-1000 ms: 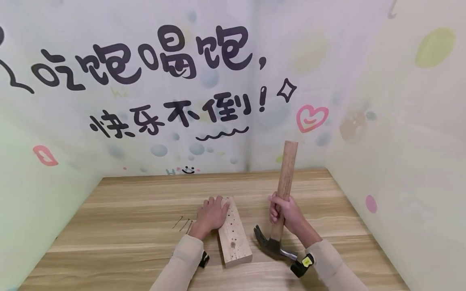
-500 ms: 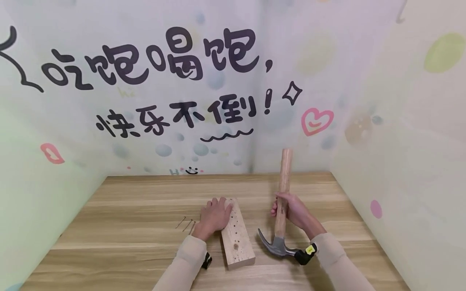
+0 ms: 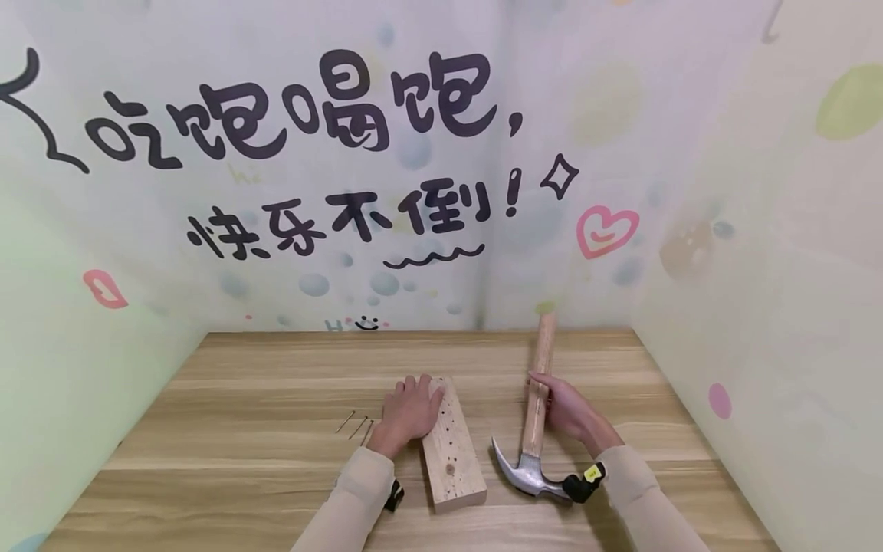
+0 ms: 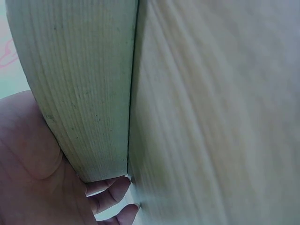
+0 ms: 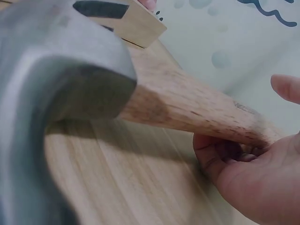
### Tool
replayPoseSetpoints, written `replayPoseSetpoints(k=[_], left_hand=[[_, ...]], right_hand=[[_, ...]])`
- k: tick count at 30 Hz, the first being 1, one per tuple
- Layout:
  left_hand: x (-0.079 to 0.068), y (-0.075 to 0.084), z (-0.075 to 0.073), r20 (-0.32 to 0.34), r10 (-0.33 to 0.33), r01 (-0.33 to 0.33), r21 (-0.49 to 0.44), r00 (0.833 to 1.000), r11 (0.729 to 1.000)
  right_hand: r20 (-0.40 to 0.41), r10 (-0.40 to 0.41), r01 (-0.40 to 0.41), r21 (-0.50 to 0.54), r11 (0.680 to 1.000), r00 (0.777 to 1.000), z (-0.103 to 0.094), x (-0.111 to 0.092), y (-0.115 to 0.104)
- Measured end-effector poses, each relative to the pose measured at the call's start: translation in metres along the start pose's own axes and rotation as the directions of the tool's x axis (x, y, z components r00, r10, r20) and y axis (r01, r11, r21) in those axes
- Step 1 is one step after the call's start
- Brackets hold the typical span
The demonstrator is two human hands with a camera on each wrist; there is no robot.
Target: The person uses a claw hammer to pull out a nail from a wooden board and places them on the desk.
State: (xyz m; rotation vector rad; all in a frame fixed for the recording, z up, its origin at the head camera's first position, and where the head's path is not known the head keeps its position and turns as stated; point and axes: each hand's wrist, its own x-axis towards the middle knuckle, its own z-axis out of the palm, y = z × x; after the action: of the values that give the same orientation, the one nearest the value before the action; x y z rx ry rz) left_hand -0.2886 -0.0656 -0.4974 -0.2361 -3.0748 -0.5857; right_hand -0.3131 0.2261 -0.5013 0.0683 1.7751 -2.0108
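Observation:
A light wooden block point(image 3: 454, 452) with several small dark holes or nail spots along its top lies lengthwise on the table. My left hand point(image 3: 411, 411) grips its far end, the thumb on top; in the left wrist view, fingers point(image 4: 110, 197) bend round behind that end. To the right, my right hand point(image 3: 571, 408) holds a claw hammer point(image 3: 530, 469) by its wooden handle, with the metal head nearest me. The right wrist view shows fingers point(image 5: 211, 154) curled under the handle point(image 5: 187, 101), while the thumb point(image 5: 286, 88) is lifted off it.
Several loose nails point(image 3: 355, 424) lie on the wood-grain table point(image 3: 262, 429) left of the block. A printed wall point(image 3: 386, 169) closes off the back, and side walls rise at left and right.
The hammer's handle has tipped down toward the table, and the right hand's grip has loosened, with the thumb lifting. My left hand stays on the block. The view has shifted slightly.

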Motion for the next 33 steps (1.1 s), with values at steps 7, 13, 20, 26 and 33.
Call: replayPoseSetpoints(k=[7,13,20,26,33], left_hand=[[-0.002,0.002,-0.002,-0.005,0.005,-0.005,0.007,1.000,1.000],[-0.002,0.002,-0.003,-0.018,0.014,-0.014,-0.003,1.000,1.000],[-0.004,0.002,-0.004,-0.011,0.015,-0.015,-0.017,1.000,1.000],[-0.004,0.001,-0.005,-0.016,0.019,-0.019,-0.011,1.000,1.000],[-0.004,0.002,-0.005,-0.017,0.018,-0.018,-0.025,1.000,1.000]], right_hand=[[0.041,-0.036,0.038,-0.043,0.998,0.999,-0.004,-0.003,0.001],[-0.030,-0.062,0.060,-0.054,0.997,0.998,-0.005,-0.007,-0.001],[-0.075,-0.083,0.083,-0.001,0.997,0.994,-0.005,-0.012,-0.006],[-0.069,-0.074,0.070,-0.052,0.996,0.995,-0.004,-0.015,-0.007],[-0.067,-0.060,0.054,-0.096,0.994,0.996,-0.002,-0.020,-0.008]])
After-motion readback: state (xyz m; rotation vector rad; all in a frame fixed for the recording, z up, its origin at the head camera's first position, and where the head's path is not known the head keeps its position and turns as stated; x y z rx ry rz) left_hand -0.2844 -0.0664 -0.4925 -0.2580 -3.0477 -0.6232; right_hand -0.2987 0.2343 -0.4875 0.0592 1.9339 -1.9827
